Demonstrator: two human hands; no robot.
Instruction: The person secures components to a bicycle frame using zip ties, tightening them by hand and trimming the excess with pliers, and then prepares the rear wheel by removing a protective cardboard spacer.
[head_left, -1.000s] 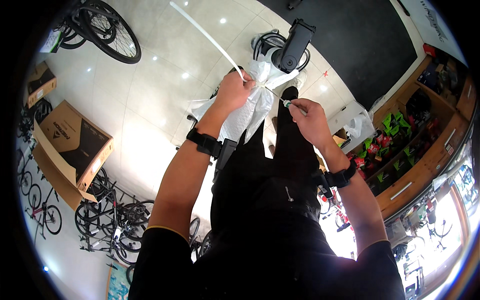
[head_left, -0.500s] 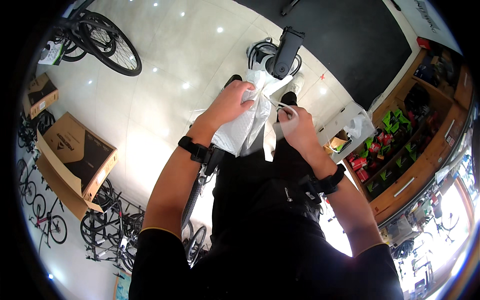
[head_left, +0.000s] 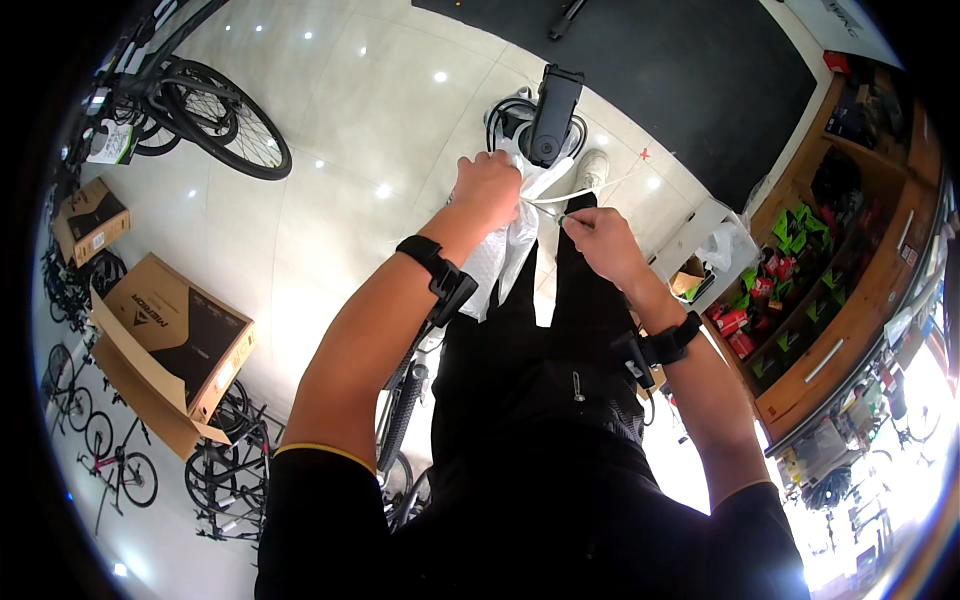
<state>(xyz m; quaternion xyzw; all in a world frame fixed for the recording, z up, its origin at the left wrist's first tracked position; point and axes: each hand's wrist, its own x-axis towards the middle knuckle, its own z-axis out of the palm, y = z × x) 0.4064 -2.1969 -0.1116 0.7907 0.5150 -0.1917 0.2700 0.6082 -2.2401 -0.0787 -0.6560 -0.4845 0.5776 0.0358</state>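
Note:
My left hand (head_left: 488, 188) is closed on the top of the white plastic wrapping (head_left: 500, 270), which hangs toward my legs. A black bicycle stem (head_left: 556, 115) with looped black cables (head_left: 497, 120) stands just beyond that hand. My right hand (head_left: 608, 245) is pinched close to the wrapping, on its right side. A thin dark line runs from the wrapping to its fingertips, where something small is too tiny to name. A narrow white strip (head_left: 582, 195) sticks out of the wrapping to the right, above my right fingers.
A bicycle wheel (head_left: 228, 120) is at the upper left. An opened cardboard box (head_left: 205, 310) and more bicycles (head_left: 122, 465) are at the left. A dark mat (head_left: 680, 80) lies ahead. Wooden shelves (head_left: 800, 390) with red and green packages, and a white box (head_left: 735, 255), stand at the right.
My left hand has turned over, knuckles up, nearer the stem. My right hand has drawn slightly away from the wrapping. The strip that curled over its fingers now extends straighter to the right.

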